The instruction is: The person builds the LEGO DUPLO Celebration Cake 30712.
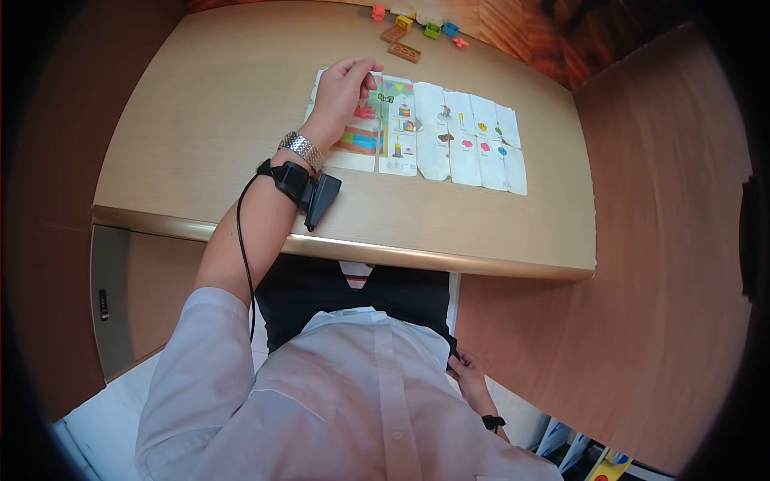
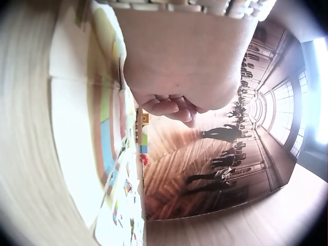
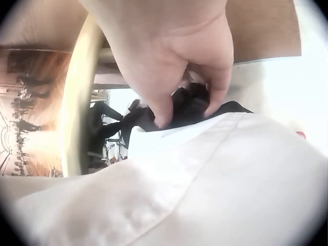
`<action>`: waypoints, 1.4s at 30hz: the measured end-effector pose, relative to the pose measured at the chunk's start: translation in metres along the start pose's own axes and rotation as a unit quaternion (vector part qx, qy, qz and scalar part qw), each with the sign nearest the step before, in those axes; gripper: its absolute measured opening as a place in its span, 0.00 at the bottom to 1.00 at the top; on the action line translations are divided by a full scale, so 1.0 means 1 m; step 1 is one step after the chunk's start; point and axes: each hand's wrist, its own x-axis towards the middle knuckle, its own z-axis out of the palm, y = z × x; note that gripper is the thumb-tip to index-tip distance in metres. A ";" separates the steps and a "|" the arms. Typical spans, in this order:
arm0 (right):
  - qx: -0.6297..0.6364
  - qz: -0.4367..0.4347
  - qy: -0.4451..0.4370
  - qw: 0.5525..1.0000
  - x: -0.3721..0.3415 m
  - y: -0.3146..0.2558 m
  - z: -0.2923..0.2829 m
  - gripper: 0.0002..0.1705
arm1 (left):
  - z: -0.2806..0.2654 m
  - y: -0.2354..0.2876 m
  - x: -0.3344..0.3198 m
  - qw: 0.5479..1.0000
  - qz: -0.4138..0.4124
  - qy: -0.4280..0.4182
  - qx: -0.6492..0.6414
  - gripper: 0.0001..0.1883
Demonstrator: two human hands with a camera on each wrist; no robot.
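My left hand (image 1: pixel 346 90) is over the left part of a creased picture sheet (image 1: pixel 433 166), fingers loosely curled and nothing showing in them. In the left wrist view the curled fingertips (image 2: pixel 165 107) point toward the far side of the table, above the sheet. Printed pictures of a layered cake and small coloured parts cover the paper. Down by the hip, below the table edge, my right hand (image 1: pixel 469 377) holds the black trousers (image 3: pixel 179 105). Thumb and fingers sit on either side of the bunched dark cloth, beside the pale shirt hem (image 3: pixel 164 143).
Along the table's (image 1: pixel 200 120) far edge lie several toy bricks: brown bricks (image 1: pixel 404 52), a green brick (image 1: pixel 432 30), a blue brick (image 1: pixel 451 29) and a red flower-shaped piece (image 1: pixel 459 42). A printed backdrop (image 1: pixel 513 36) stands behind them. Wooden panels (image 1: pixel 666 160) flank the table.
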 end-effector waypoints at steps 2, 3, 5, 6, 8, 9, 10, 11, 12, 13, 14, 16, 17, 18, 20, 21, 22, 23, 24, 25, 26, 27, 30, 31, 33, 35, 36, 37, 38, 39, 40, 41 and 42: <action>0.032 0.016 -0.015 0.999 0.006 0.008 -0.008 0.26 | 0.001 0.002 -0.001 1.000 0.009 0.004 0.010 0.15; 0.033 0.017 -0.013 0.999 0.013 0.015 -0.010 0.26 | 0.001 0.002 -0.002 1.000 0.007 0.003 0.010 0.15; 0.015 -0.002 -0.024 1.000 0.023 0.017 -0.006 0.29 | 0.001 0.001 -0.002 1.000 0.011 0.004 0.014 0.15; 0.016 0.000 -0.023 1.000 0.028 0.018 -0.005 0.29 | 0.001 0.001 -0.002 1.000 0.010 0.003 0.014 0.15; -0.112 -0.096 -0.028 0.989 0.029 -0.002 0.017 0.35 | 0.002 -0.001 -0.002 1.000 0.009 -0.004 0.008 0.15; -0.108 -0.094 -0.027 0.989 0.026 -0.006 0.024 0.35 | 0.002 0.000 -0.001 1.000 0.008 -0.007 0.009 0.15; -0.117 -0.126 -0.039 0.984 0.022 -0.010 0.029 0.37 | 0.003 0.000 -0.002 1.000 0.003 -0.006 0.017 0.15; -0.127 -0.158 -0.051 0.978 0.016 -0.012 0.031 0.39 | 0.004 0.000 -0.002 1.000 -0.001 -0.004 0.024 0.15; -0.125 -0.156 -0.050 0.978 0.009 -0.012 0.031 0.39 | 0.004 -0.001 -0.003 1.000 -0.003 -0.006 0.024 0.15; -0.091 -0.151 -0.053 0.983 0.002 -0.014 0.033 0.39 | 0.004 -0.001 -0.002 1.000 0.003 -0.007 0.026 0.15; -0.057 -0.147 -0.056 0.986 -0.005 -0.016 0.034 0.39 | 0.004 -0.001 -0.003 1.000 0.010 -0.008 0.028 0.15; -0.051 -0.058 -0.016 0.997 -0.021 -0.032 0.040 0.40 | 0.005 0.000 -0.003 1.000 0.003 -0.006 0.024 0.15; -0.046 0.032 0.023 0.998 -0.024 -0.038 0.043 0.41 | 0.004 0.002 -0.003 1.000 -0.004 -0.002 0.022 0.15; -0.049 0.030 0.023 0.998 -0.019 -0.036 0.040 0.41 | 0.003 0.000 -0.001 1.000 -0.002 0.000 0.020 0.15; -0.263 0.003 0.001 0.965 -0.008 -0.033 0.034 0.40 | -0.001 -0.003 0.002 1.000 0.012 -0.019 0.004 0.14; -0.266 0.004 0.001 0.964 -0.005 -0.029 0.031 0.40 | -0.002 -0.006 0.002 1.000 0.012 -0.016 0.002 0.14; -0.266 -0.024 0.000 0.964 -0.004 -0.030 0.035 0.40 | -0.001 -0.006 0.002 1.000 0.013 -0.015 0.010 0.14; -0.267 -0.054 -0.002 0.962 -0.001 -0.033 0.036 0.39 | 0.000 -0.005 0.002 1.000 0.015 -0.013 0.018 0.15; -0.269 -0.057 -0.003 0.961 0.000 -0.035 0.034 0.39 | 0.001 -0.003 0.003 1.000 0.018 -0.010 0.018 0.15; -0.285 -0.083 -0.024 0.954 -0.002 -0.033 0.030 0.38 | 0.002 -0.002 0.002 0.999 0.016 -0.009 0.031 0.15; -0.300 -0.109 -0.044 0.947 -0.005 -0.031 0.025 0.38 | 0.002 0.000 -0.001 0.999 0.012 -0.009 0.044 0.15; -0.300 -0.110 -0.043 0.947 -0.002 -0.028 0.017 0.38 | 0.003 0.001 -0.002 0.999 0.013 -0.009 0.043 0.15; -0.397 -0.212 -0.090 0.889 0.008 -0.054 0.008 0.34 | 0.006 0.006 -0.004 0.999 0.001 0.002 0.048 0.15; -0.481 -0.189 -0.096 0.851 -0.009 -0.109 0.031 0.31 | 0.006 0.006 -0.005 0.998 0.002 0.004 0.055 0.15; -0.564 -0.171 -0.102 0.801 -0.032 -0.190 0.069 0.27 | 0.003 0.005 -0.003 0.998 0.008 0.010 0.062 0.16; -0.410 -0.212 -0.153 0.874 -0.040 -0.244 0.097 0.22 | 0.000 0.000 0.000 0.998 0.007 0.000 0.065 0.16; -0.412 -0.217 -0.156 0.871 -0.036 -0.267 0.110 0.22 | 0.000 0.001 0.001 0.998 0.011 0.005 0.065 0.16; -0.409 -0.277 -0.175 0.852 -0.032 -0.287 0.121 0.21 | 0.000 0.002 0.000 0.997 0.007 0.003 0.073 0.16; -0.403 -0.335 -0.194 0.829 -0.024 -0.305 0.133 0.21 | -0.001 0.001 0.000 0.997 0.001 0.001 0.082 0.16; -0.362 -0.348 -0.193 0.843 -0.013 -0.323 0.148 0.20 | -0.002 -0.002 0.001 0.997 0.003 0.005 0.082 0.16; -0.320 -0.361 -0.191 0.855 -0.002 -0.341 0.164 0.19 | -0.005 -0.007 0.004 0.995 0.019 -0.001 0.102 0.15; -0.300 -0.376 -0.184 0.857 0.016 -0.359 0.178 0.19 | -0.007 -0.010 0.006 0.992 0.035 -0.008 0.122 0.15; -0.280 -0.391 -0.178 0.858 0.038 -0.376 0.191 0.18 | -0.007 -0.012 0.007 0.992 0.036 -0.003 0.123 0.15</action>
